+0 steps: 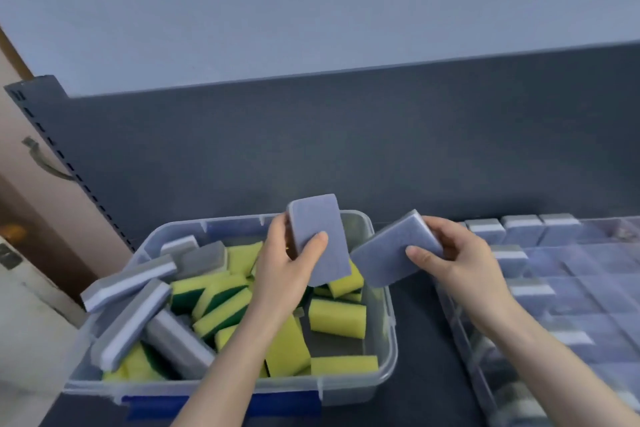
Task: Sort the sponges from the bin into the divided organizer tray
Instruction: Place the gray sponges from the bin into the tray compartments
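Left hand (284, 274) gripping sponge (316, 226) over bin (390, 329), right hand (465, 262) gripping second sponge (382, 255) (near tray (588, 291))

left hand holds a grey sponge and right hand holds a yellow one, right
No: in the head view the right hand holds a grey sponge, not a yellow one. The left hand does hold a second grey sponge.

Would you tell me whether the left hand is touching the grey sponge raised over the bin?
Touching. The head view shows the left hand gripping the grey sponge, its thumb lying across the sponge's face.
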`<state>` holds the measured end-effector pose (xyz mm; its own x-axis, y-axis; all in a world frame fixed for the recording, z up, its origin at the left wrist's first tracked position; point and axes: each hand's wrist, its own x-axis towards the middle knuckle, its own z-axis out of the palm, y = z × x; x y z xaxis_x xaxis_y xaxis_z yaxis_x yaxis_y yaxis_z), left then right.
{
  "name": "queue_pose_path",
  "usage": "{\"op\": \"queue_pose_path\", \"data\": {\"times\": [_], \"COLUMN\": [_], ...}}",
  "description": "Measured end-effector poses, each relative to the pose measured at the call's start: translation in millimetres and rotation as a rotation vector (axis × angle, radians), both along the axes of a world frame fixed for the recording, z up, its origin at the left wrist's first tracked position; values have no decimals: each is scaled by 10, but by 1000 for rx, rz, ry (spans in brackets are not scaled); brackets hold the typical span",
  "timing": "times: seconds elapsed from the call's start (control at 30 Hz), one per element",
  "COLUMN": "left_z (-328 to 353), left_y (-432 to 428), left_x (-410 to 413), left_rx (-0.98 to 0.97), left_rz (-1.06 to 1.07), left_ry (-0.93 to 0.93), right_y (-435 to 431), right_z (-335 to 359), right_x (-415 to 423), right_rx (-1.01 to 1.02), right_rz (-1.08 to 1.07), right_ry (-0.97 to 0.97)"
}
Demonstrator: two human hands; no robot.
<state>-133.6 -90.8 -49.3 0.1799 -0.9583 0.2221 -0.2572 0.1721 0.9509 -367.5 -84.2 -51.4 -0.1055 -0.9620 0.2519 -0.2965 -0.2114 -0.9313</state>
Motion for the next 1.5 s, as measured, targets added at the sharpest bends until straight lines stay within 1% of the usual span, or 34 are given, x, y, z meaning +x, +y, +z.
{"op": "queue_pose_path", "data": {"times": [0.2, 0.4, 0.57, 0.73, 0.97, 1.07, 1.27, 1.5], "left_z": [81, 179, 187, 143, 127, 92, -23, -113], "left_y": [-124, -249, -316, -382, -445, -460, -507, -565], "left_x": [-404, -1005, -1597, -2121, -2737, -2906, -3174, -3257], "left_rx": [-36, -33, -12, -54, -47, -52, -17, 33], "left_rz": [-60, -82, -154, -126, -87, -100, -152, -232], "left_ry": [54, 127, 105, 47, -78, -134, -360, -577], "right_y": [18, -20, -91, -186, -261, -293, -384, -410], "right_z": [141, 320, 365, 284, 112, 53, -173, -408], "right_x": [-411, -1066, -1705, -2220, -2825, -2995, -3297, -3367], "right_rx": [13, -7, -41, -34, -38, -47, -6, 68], "right_rz": [-61, -88, -145, -161, -164, -138, -123, -118], "right_ry": [-37, -33, 5, 2, 100, 143, 202, 250]}}
